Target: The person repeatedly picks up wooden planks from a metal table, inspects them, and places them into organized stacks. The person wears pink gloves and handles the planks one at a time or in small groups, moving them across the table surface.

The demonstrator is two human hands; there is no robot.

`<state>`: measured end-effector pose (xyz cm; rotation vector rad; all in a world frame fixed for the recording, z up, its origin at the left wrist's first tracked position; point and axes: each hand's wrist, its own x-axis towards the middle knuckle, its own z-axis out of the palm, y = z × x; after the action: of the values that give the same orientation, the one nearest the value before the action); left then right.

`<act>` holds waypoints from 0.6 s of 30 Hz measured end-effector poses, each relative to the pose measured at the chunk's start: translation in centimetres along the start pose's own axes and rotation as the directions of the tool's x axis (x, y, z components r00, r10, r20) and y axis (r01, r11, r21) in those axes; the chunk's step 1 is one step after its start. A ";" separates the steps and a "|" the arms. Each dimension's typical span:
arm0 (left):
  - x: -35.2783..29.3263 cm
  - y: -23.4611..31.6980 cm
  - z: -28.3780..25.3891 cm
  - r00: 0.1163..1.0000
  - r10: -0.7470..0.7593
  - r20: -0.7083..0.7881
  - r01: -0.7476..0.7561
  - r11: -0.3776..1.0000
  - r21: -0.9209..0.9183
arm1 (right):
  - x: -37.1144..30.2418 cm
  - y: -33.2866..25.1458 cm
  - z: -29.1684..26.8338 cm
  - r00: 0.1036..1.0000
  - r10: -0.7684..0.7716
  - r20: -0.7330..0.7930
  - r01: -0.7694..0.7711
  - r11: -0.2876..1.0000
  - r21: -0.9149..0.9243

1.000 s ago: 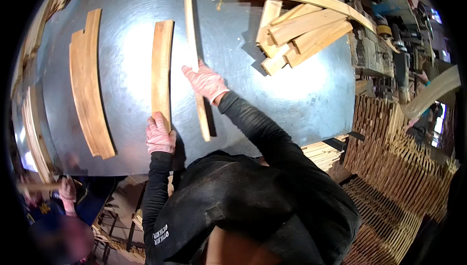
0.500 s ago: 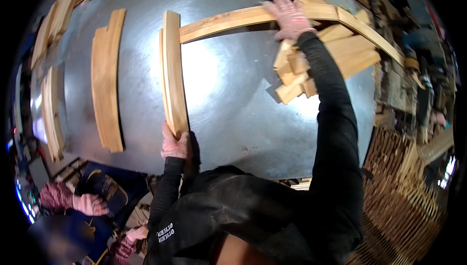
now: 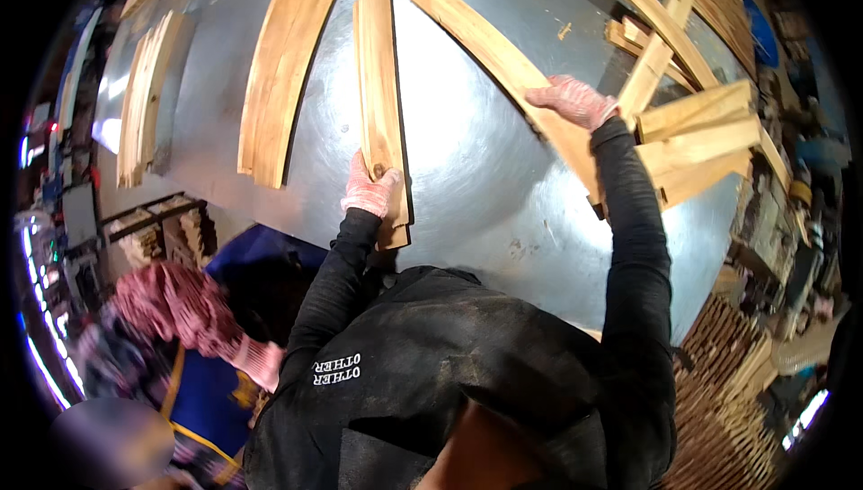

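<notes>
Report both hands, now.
Left hand: closed on wooden boards near their lower end.
Right hand: holding a separate, long wooden plank by its edge.

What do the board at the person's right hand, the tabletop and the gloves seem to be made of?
The board at the right hand: wood, seemingly unvarnished, by its tan colour and grain. The tabletop: probably smooth metal, given its grey sheen, though possibly coated. The gloves: likely knitted fabric, from their soft, mottled pink-and-white look.
</notes>
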<state>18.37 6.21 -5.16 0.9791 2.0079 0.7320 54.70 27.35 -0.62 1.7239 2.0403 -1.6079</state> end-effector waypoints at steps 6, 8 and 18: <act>0.9 2.8 -0.4 0.972 0.056 0.228 -0.014 0.983 -0.182 | -0.8 1.1 13.9 0.966 0.154 -0.207 0.048 0.682 0.730; 0.7 2.8 0.4 0.981 0.044 0.191 0.014 0.955 -0.295 | -0.6 -0.3 16.5 0.951 0.183 -0.250 0.054 0.695 0.717; -0.1 4.1 1.7 0.944 0.118 0.308 -0.202 0.945 0.256 | -6.1 -9.4 17.9 0.776 -0.006 -0.631 -0.291 0.884 -0.366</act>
<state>21.44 8.62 -2.96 1.3506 1.8179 0.3593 40.23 12.09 0.80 2.3209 2.1758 -0.4539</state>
